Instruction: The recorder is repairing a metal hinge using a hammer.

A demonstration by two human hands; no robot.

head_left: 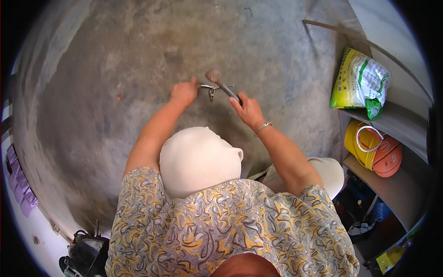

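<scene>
My left hand is closed around one end of a thin metal bar, which looks like a clip hanger. A small metal clip dangles below it. In my right hand is a brush with a long dark handle, gripped near its lower end. The brush's rounded, brownish bristle head points up and to the left, just above the bar. Whether the brush touches the bar I cannot tell. Both hands are held out in front of my knees, over the floor.
Grey concrete floor spreads ahead. On the right, a shelf unit carries a yellow and white plastic bag, a yellow bucket and an orange basketball. A black object stands at the lower left, near purple pouches.
</scene>
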